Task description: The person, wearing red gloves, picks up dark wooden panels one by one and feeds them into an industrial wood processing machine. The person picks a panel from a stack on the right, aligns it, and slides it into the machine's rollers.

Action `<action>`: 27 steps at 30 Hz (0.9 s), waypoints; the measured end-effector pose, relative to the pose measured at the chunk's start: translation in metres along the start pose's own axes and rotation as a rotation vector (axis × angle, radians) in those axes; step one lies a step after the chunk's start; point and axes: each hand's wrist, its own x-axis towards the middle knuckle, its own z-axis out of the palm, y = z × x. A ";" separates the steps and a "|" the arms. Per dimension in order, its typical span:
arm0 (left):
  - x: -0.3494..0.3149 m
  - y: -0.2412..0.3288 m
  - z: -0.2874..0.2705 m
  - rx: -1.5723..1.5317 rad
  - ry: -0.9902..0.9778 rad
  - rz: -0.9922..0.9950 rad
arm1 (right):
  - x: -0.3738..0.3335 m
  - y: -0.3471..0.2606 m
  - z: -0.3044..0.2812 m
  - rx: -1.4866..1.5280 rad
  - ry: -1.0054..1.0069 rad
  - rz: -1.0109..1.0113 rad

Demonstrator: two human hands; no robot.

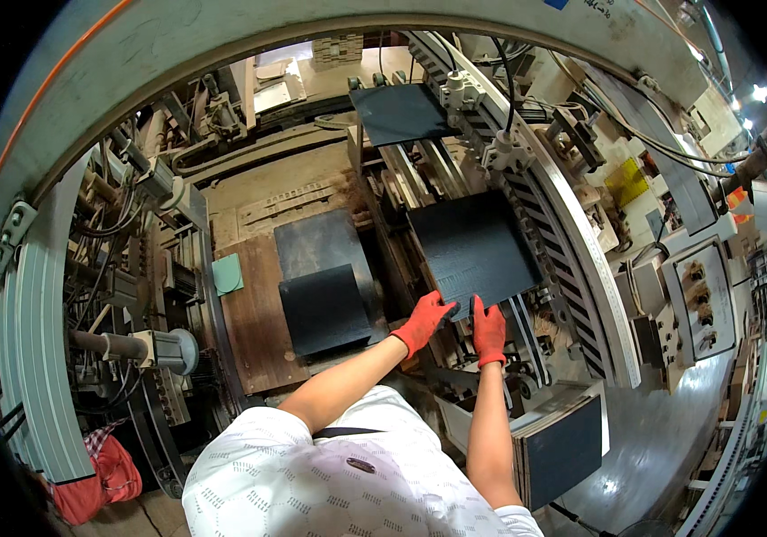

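A square black panel [471,240] lies on the rails of a machine in front of me. At its near left corner is my left hand [425,326], in a red glove with dark fingertips, closed on the edge. My right hand [489,332], gloved alike, grips the near edge a little further right, thumb on top. The fingers under the panel are hidden. Another black panel [406,114] rests farther back on the same rails. To the left, a black panel [324,309] lies partly over a dark grey sheet [314,240] on a brown board [258,327].
A long metal beam [571,259] with a striped side runs along the right of the rails. Stacked dark panels [562,452] stand near my right elbow. A green pad [228,273] lies on the brown board. Machine parts and a red cloth [102,483] are at left.
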 end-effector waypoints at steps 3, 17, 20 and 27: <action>-0.001 0.003 -0.001 -0.002 -0.016 0.074 | -0.002 -0.004 -0.001 -0.037 -0.004 0.011; 0.000 0.001 -0.002 0.130 -0.030 0.080 | 0.006 0.023 0.007 -0.143 0.042 -0.009; 0.005 -0.008 -0.006 0.073 -0.026 0.127 | 0.004 0.012 0.007 -0.156 0.037 -0.016; 0.008 -0.012 -0.008 0.094 -0.025 0.106 | -0.001 -0.001 0.001 -0.108 -0.021 0.037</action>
